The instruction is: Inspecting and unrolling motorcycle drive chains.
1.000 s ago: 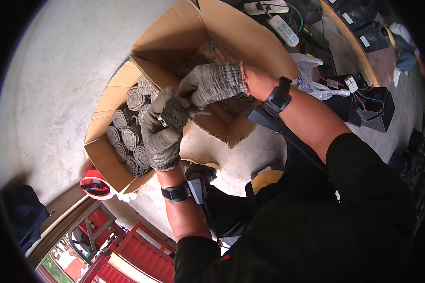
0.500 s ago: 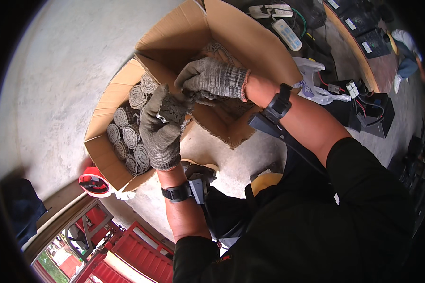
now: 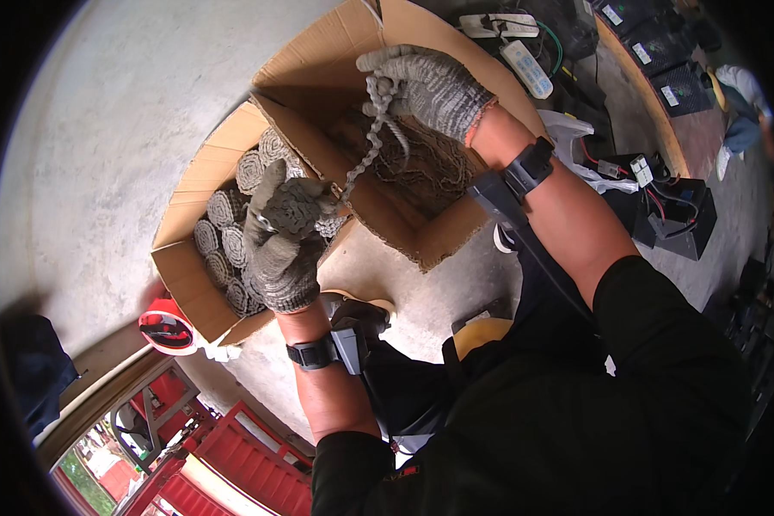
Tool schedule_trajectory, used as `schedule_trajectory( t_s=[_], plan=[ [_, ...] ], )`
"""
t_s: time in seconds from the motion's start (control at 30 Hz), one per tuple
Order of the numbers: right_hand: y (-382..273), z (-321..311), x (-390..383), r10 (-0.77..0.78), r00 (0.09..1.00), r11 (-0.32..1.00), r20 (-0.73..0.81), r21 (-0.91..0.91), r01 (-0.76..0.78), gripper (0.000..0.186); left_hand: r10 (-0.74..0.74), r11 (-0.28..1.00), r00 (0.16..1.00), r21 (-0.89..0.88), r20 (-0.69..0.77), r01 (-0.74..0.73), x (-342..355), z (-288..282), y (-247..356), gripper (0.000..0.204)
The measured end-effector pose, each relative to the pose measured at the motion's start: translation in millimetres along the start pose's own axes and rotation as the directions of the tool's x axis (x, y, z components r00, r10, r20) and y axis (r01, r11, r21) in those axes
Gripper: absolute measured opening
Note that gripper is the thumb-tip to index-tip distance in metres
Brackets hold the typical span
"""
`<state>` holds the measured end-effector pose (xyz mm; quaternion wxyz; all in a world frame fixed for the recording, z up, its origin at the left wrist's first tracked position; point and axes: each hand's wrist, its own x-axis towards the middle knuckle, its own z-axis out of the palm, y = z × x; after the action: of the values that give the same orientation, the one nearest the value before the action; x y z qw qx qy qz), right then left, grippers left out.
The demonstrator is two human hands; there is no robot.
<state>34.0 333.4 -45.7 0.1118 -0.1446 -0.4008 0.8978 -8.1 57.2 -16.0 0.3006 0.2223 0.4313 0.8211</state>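
Note:
My left hand [image 3: 282, 268], in a grey knitted glove, is closed around a partly rolled metal chain [image 3: 294, 209]. From this roll a length of chain [image 3: 371, 148] runs up to my right hand [image 3: 445, 90], also gloved, whose fingers pinch it. A short end dangles below the right fingers. Under my right hand, loose tangled chains [image 3: 434, 168] lie in the deeper cardboard box [image 3: 318, 64]. Beside my left hand, the other cardboard box [image 3: 185, 262] holds several tightly rolled chains [image 3: 226, 209], some hidden by the hand.
A red-and-white round object [image 3: 167, 328] sits against the left box. Power strips [image 3: 526, 69], a plastic bag [image 3: 568, 138] and a black battery-like block with wires [image 3: 688, 215] lie at right. Red metal framework [image 3: 249, 460] stands lower left; a person [image 3: 740, 112] is at far right.
My right hand has moved up and right, away from the left, drawing out a length of chain between them. My left hand has shifted slightly left and down, exposing the roll in it.

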Motion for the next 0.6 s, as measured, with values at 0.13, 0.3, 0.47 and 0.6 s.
schedule_trajectory(
  t_s=[0.13,0.3,0.47,0.6],
  plan=[
    [-9.7,-6.8,-12.9,0.058,0.989,0.895,0.138,-0.446,0.010,0.027,0.089,0.993,0.994,-0.069,-0.063,-0.094,0.1,-6.2,1.8,0.087],
    [-0.5,-15.7,-17.0,0.209,0.975,0.710,0.073,-0.697,-0.100,0.037,0.131,0.989,0.985,-0.059,-0.113,-0.138,9.8,-8.6,1.6,0.085],
    [12.9,-27.8,-5.9,0.227,0.969,0.561,-0.097,-0.800,-0.212,0.030,0.196,0.976,0.980,-0.098,-0.014,-0.197,19.8,-3.7,-0.4,0.078],
    [12.7,-38.0,-2.0,0.240,0.970,0.551,-0.024,-0.820,-0.157,0.025,0.183,0.975,0.979,-0.113,-0.085,-0.192,17.9,-7.9,2.9,0.070]
  ],
)
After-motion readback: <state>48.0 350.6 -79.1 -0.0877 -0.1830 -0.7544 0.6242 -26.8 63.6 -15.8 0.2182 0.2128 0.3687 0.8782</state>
